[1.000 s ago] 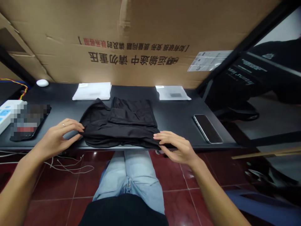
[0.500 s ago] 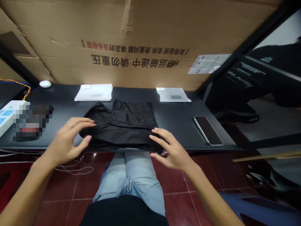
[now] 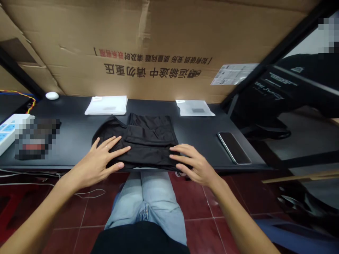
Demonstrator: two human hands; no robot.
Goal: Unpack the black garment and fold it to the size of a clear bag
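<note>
The left hand (image 3: 107,158) lay over the left part of a black folded garment (image 3: 150,143), its fingers spread wide and resting on the fabric without gripping it. The right hand (image 3: 194,162) was at the garment's right end, its fingers parted and slightly bent, tips touching the cloth and thumb apart near the lower corner, pressing rather than grasping. Between the two sets of fingers the garment lay along the near edge of the black surface (image 3: 201,137), wrinkled, with a flatter folded panel reaching beyond the fingertips.

Farther off, past the left fingers, lay a stack of white plastic sleeves (image 3: 106,106); past the right fingers, a single translucent sleeve (image 3: 195,108). Behind both, a large cardboard sheet (image 3: 172,31) with upside-down printing closed off the far side. Right of the right fingers, well apart, a smartphone (image 3: 234,148) lay face up. Left of the left fingers were a pixelated dark item (image 3: 37,139), a white power strip (image 3: 12,130) and, farther back, a white oval object (image 3: 52,95). A person in black (image 3: 291,88) was far to the right.
</note>
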